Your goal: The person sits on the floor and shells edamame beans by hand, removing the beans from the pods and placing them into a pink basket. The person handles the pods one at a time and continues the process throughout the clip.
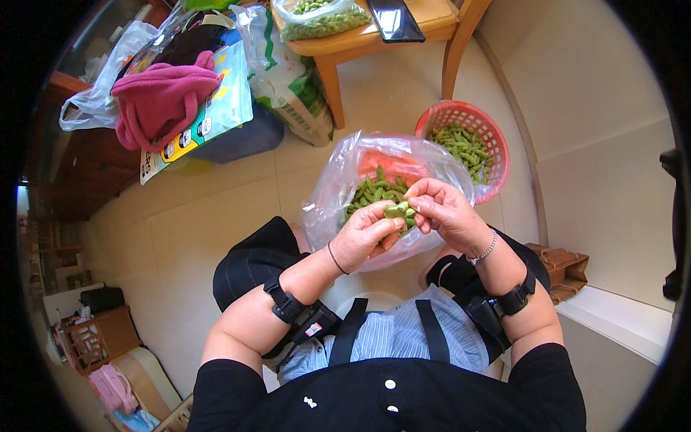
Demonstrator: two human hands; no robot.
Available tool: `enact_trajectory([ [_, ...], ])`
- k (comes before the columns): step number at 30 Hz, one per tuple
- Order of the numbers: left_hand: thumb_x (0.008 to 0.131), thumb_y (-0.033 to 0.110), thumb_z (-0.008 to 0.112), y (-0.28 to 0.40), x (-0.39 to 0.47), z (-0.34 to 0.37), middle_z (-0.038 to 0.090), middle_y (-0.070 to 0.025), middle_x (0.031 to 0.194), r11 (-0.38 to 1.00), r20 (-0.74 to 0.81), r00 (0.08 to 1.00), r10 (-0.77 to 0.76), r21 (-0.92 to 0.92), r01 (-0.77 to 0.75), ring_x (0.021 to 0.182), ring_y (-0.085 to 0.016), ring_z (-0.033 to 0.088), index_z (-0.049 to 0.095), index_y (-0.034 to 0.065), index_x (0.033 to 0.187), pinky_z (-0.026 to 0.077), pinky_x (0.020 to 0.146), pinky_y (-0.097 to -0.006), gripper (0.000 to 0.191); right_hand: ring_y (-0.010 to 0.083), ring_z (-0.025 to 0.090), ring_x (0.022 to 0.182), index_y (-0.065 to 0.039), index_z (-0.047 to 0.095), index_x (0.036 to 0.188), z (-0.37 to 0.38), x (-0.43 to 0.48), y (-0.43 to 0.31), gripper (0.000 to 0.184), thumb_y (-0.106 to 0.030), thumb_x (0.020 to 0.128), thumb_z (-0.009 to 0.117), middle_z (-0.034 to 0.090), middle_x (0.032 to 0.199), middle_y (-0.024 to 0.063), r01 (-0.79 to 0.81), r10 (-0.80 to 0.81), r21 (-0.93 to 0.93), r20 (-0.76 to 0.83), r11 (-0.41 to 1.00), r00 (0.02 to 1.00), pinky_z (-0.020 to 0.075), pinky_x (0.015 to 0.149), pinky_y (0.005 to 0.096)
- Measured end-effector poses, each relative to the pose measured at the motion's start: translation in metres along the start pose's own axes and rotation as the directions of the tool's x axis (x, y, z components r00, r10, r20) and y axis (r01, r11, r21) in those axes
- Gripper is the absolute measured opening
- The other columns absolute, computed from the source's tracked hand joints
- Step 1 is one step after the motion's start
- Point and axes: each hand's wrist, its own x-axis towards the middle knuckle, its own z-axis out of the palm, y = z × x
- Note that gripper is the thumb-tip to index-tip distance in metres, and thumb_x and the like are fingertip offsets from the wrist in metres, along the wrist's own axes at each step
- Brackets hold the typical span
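Observation:
Between both hands is a green soybean pod [397, 210], held above a clear plastic bag [329, 189]. My left hand [370, 229] pinches the pod's left end between thumb and fingers. At its right end, the thumb and fingertips of my right hand [440, 208] grip it too. The pod looks partly split, though the fingers cover some of it. Many more green pods [372, 189] lie in the bag, over something red that shows through near its far side. My hands hide the nearer part of this heap.
A red plastic basket [499, 135] of pods [464, 148] stands right of the bag. Beyond, a wooden chair [329, 46] bears a bag of shelled beans [329, 24] and a smartphone [395, 20]. Bags and a pink fleece pouch [162, 97] crowd the far left. A brown paper bag [561, 270] stands at right.

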Motion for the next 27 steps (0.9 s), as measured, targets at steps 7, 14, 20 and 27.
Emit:
enact_trajectory([
  [7, 0.089, 0.041, 0.054, 0.004, 0.005, -0.009, 0.049, 0.0039, 0.062, 0.960, 0.010, 0.974, -0.224, 0.174, 0.219, 0.044, -0.001, 0.034, 0.060, 0.0074, 0.089, 0.024, 0.040, -0.0163, 0.034, 0.0037, 0.052, 0.064, -0.006, 0.054, 0.095, -0.006, 0.007, -0.011, 0.016, -0.018, 0.086, 0.059, 0.056, 0.072, -0.0031, -0.119, 0.160, -0.200, 0.203, 0.973, 0.966, 0.0399, 0.055, 0.0169],
  [14, 0.091, 0.038, 0.050, -0.001, 0.010, -0.011, 0.048, 0.0037, 0.063, 0.961, 0.031, 0.966, -0.256, 0.117, 0.251, 0.046, -0.002, 0.035, 0.060, 0.0069, 0.084, 0.026, 0.040, -0.0158, 0.033, 0.0046, 0.050, 0.064, -0.007, 0.046, 0.106, -0.007, 0.010, -0.003, 0.022, -0.014, 0.087, 0.053, 0.054, 0.072, -0.0015, -0.122, 0.150, -0.128, 0.238, 0.984, 0.960, 0.0373, 0.055, 0.0180],
  [20, 0.091, 0.034, 0.051, -0.002, 0.011, -0.011, 0.045, 0.0035, 0.061, 0.962, -0.005, 0.963, -0.270, 0.053, 0.270, 0.044, -0.003, 0.033, 0.058, 0.0057, 0.084, 0.025, 0.039, -0.0166, 0.030, 0.0042, 0.048, 0.064, -0.007, 0.047, 0.106, -0.006, 0.011, 0.002, 0.020, -0.016, 0.089, 0.049, 0.053, 0.073, -0.0016, -0.080, 0.102, -0.099, 0.240, 0.992, 0.965, 0.0362, 0.056, 0.0176],
  [27, 0.091, 0.031, 0.052, -0.005, 0.013, -0.010, 0.041, 0.0039, 0.056, 0.961, -0.004, 0.962, -0.275, 0.043, 0.275, 0.042, -0.004, 0.031, 0.055, 0.0049, 0.082, 0.023, 0.039, -0.0178, 0.028, 0.0032, 0.044, 0.061, -0.008, 0.051, 0.102, -0.007, 0.011, 0.007, 0.014, -0.017, 0.091, 0.047, 0.053, 0.072, -0.0024, -0.082, 0.095, -0.073, 0.208, 0.994, 0.974, 0.0345, 0.055, 0.0167],
])
